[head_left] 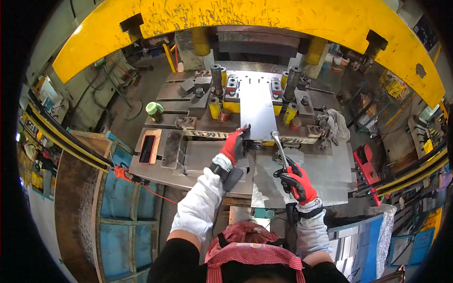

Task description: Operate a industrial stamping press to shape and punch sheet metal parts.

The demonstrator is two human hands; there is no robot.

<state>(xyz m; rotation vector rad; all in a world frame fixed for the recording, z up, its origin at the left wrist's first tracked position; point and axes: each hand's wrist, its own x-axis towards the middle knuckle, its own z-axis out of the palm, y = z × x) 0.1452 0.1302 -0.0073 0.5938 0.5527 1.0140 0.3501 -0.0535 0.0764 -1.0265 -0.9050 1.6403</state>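
A bright, flat metal sheet [257, 106] lies lengthwise over the die in the press, its near end toward me. At its near left corner is my left hand [234, 145], in a red and black glove, fingers closed on the edge; part of the grip is hidden. My right hand [297, 180], gloved alike, is wrapped round the handle of a long silver wrench-like tool [281, 150]. The tool's round end meets the sheet's near right corner. Below my hands, more flat metal sheets [302, 177] lie on the table.
Dark spring posts [216, 80] and yellow posts [290, 113] flank the die. A yellow press beam [245, 16] arches across the far side. At left stand a green-capped bottle [154, 111] and a dark-screened phone-like object [150, 147]. Grey rags [334, 126] lie at right.
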